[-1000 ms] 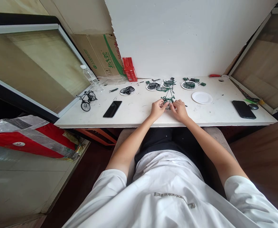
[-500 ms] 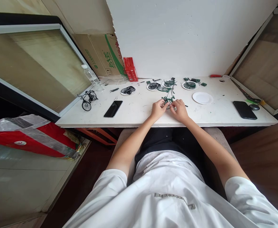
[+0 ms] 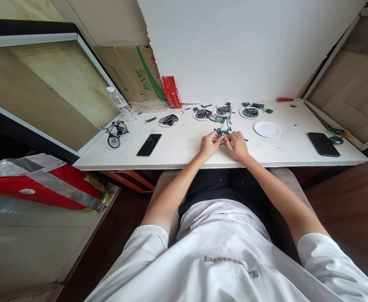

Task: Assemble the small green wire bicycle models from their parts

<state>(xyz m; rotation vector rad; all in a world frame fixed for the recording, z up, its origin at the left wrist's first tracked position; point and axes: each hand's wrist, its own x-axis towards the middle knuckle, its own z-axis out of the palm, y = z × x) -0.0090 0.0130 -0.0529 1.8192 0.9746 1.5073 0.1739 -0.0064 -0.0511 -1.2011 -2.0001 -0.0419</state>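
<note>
A small green model bicycle frame [image 3: 222, 128] stands on the white table [image 3: 184, 147] in front of me. My left hand [image 3: 208, 145] grips its lower left side, fingers pinched on it. My right hand [image 3: 237, 145] pinches the lower right side of the same model. Both hands rest on the table top near its front edge. What lies between the fingertips is too small to make out.
Small white plates of green and black parts [image 3: 224, 110] line the back; an empty plate [image 3: 267, 128] sits right. A finished black model bicycle [image 3: 115, 132], a water bottle [image 3: 120, 102] and a phone [image 3: 149, 144] lie left. Another phone [image 3: 323, 144] and a mouse [image 3: 336, 140] lie right.
</note>
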